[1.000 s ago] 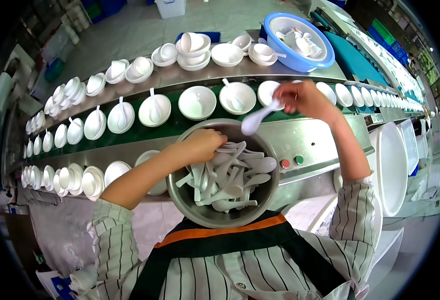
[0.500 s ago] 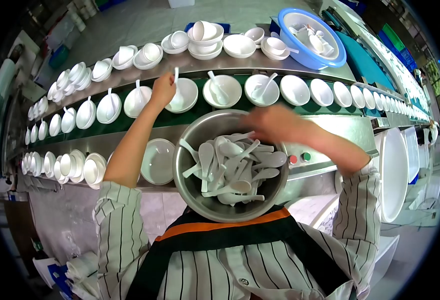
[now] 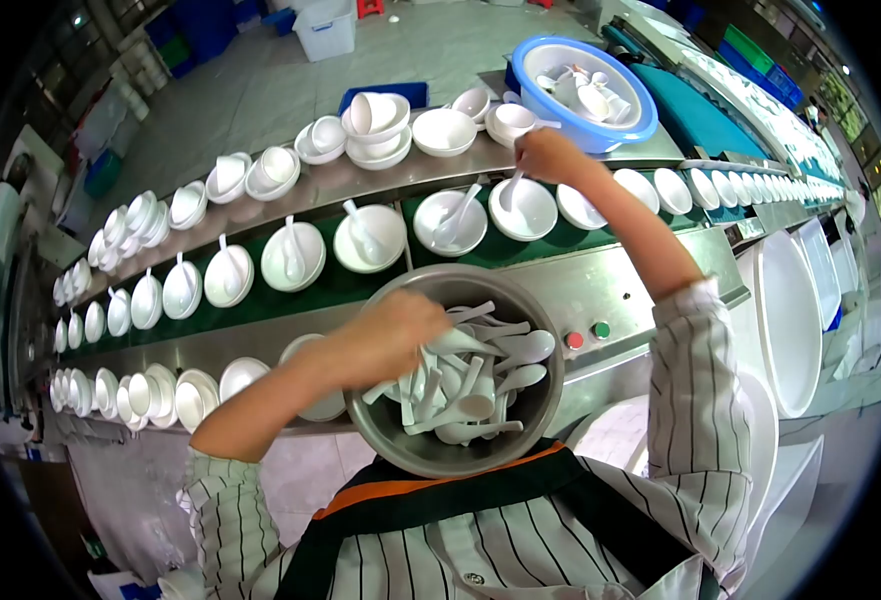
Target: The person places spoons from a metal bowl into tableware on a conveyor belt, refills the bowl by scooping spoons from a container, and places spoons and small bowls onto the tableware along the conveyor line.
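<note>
Over a row of white bowls, my right hand is closed on the handle of a white soup spoon, whose lower end is in a bowl. My left hand, smeared by motion, hovers at the left side of a steel basin heaped with white soup spoons. A spoon shows beside its fingers, but whether they grip it is unclear. Along the green belt, the bowls to the left of my right hand hold one spoon each, such as this bowl.
Stacked bowls and cups line the steel ledge behind the belt. A blue-rimmed tub with crockery stands at the far right of that ledge. More bowls sit on the near ledge. Red and green buttons are right of the basin.
My left hand has come back from a bowl on the belt to the basin. My right hand has gone from the basin out to a bowl with a spoon. The belt's bowls have shifted left.
</note>
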Demonstrator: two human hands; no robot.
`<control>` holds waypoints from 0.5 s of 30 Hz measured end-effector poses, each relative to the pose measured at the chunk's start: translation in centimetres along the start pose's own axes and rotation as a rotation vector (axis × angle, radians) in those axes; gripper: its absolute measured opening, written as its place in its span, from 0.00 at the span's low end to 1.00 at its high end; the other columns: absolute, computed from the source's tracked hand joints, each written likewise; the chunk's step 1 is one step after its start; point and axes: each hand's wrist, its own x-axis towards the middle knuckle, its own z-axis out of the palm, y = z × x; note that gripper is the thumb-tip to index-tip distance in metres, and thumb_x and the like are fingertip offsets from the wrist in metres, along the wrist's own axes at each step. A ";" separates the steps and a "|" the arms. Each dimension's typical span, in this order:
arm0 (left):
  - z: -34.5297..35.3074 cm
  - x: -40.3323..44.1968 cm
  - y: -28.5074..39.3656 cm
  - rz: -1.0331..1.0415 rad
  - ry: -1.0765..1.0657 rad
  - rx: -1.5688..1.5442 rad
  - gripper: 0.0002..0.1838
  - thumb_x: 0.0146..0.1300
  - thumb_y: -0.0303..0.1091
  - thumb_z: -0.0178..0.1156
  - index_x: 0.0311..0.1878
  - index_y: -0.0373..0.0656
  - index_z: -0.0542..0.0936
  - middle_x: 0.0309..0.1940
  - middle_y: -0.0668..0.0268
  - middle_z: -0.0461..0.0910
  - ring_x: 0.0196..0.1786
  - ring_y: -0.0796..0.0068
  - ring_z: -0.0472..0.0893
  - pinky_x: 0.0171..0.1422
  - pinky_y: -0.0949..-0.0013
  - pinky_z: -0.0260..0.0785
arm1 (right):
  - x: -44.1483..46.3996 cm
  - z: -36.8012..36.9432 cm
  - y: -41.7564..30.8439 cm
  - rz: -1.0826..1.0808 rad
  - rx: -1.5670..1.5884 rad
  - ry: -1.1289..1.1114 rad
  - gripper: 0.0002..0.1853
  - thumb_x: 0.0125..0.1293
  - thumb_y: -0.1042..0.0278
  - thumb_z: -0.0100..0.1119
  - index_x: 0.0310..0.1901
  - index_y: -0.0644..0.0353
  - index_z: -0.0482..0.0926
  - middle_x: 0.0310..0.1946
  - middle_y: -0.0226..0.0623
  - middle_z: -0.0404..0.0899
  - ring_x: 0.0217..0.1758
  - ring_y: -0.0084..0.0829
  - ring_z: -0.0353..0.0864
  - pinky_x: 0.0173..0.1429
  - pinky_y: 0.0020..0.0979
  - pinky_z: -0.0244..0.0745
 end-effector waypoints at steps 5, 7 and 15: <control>3.4 0.3 0.1 0.067 -0.125 0.185 0.17 0.43 0.27 0.65 0.40 0.41 0.78 0.44 0.57 0.72 0.50 0.58 0.72 0.53 0.61 0.64 | -2.3 3.1 -2.0 0.072 -0.087 0.078 0.25 0.53 0.51 0.65 0.45 0.63 0.78 0.35 0.47 0.81 0.40 0.44 0.82 0.43 0.42 0.76; 3.5 0.5 -0.2 0.098 -0.168 0.136 0.14 0.44 0.28 0.65 0.37 0.41 0.79 0.41 0.58 0.72 0.48 0.59 0.73 0.52 0.61 0.64 | -5.9 0.6 -5.1 -0.114 0.058 0.170 0.31 0.53 0.49 0.66 0.52 0.63 0.73 0.37 0.49 0.81 0.41 0.47 0.82 0.45 0.43 0.76; 2.0 1.4 -1.4 0.178 -0.227 0.014 0.14 0.46 0.28 0.65 0.37 0.40 0.73 0.30 0.56 0.74 0.36 0.54 0.77 0.40 0.57 0.70 | -19.3 -1.0 -14.2 -0.473 -0.136 -0.187 0.20 0.50 0.57 0.69 0.43 0.56 0.78 0.37 0.36 0.78 0.45 0.37 0.78 0.45 0.34 0.75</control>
